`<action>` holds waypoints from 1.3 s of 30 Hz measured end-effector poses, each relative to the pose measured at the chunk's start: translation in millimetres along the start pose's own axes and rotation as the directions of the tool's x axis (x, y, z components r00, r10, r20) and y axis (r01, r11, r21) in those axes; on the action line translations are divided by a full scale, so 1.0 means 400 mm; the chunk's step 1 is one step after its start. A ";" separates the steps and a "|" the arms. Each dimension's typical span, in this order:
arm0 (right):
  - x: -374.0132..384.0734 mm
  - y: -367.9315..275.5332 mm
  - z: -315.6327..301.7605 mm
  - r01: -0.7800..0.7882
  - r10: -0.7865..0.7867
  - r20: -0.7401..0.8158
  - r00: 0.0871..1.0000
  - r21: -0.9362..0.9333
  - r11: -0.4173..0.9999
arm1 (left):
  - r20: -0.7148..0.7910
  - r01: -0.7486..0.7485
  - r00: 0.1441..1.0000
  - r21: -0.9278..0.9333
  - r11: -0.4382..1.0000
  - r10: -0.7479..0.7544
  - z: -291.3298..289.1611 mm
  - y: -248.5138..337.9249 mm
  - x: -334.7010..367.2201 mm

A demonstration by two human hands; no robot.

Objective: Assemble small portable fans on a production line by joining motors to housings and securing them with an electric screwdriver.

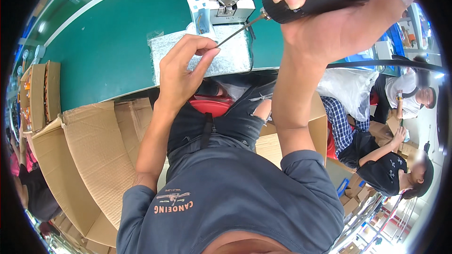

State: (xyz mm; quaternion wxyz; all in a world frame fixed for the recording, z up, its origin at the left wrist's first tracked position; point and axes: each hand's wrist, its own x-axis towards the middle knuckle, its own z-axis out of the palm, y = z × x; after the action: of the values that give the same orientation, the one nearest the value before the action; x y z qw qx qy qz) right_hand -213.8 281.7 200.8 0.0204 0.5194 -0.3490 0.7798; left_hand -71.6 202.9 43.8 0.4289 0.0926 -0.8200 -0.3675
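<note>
A red seat (210, 107) stands by a brightly lit green workbench (108, 51).

An open cardboard box (94, 146) stands at left, clear plastic (351, 84) and a co-worker (383, 171) at right.

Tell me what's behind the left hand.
Behind the left hand, a crinkled silvery sheet on the green tabletop shows partly, with a white-and-blue holder past the fingertips. Whatever the hand itself covers cannot be seen.
</note>
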 end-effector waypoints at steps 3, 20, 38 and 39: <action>-0.004 -0.009 -0.004 0.017 -0.017 0.007 1.000 0.010 1.000 | 0.099 0.031 0.994 0.038 0.999 -0.035 -0.008 0.022 0.004; -0.025 0.067 0.037 0.068 -0.074 0.059 0.996 0.095 0.993 | -0.090 0.172 0.983 0.140 0.975 -0.160 -0.044 -0.035 0.011; -0.040 0.160 0.048 0.104 -0.115 0.070 0.991 0.139 0.985 | 0.042 0.208 0.977 -0.006 0.978 -0.208 -0.006 -0.099 0.002; -0.040 0.159 0.051 0.094 -0.103 0.052 0.993 0.158 0.983 | 0.044 0.207 0.977 0.001 0.978 -0.207 -0.005 -0.099 0.002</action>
State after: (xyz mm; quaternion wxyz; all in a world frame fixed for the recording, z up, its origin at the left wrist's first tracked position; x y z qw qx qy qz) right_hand -215.6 227.3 158.7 0.0081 0.5590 -0.2615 0.7868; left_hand -77.0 173.1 18.1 0.3704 0.1685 -0.8145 -0.4136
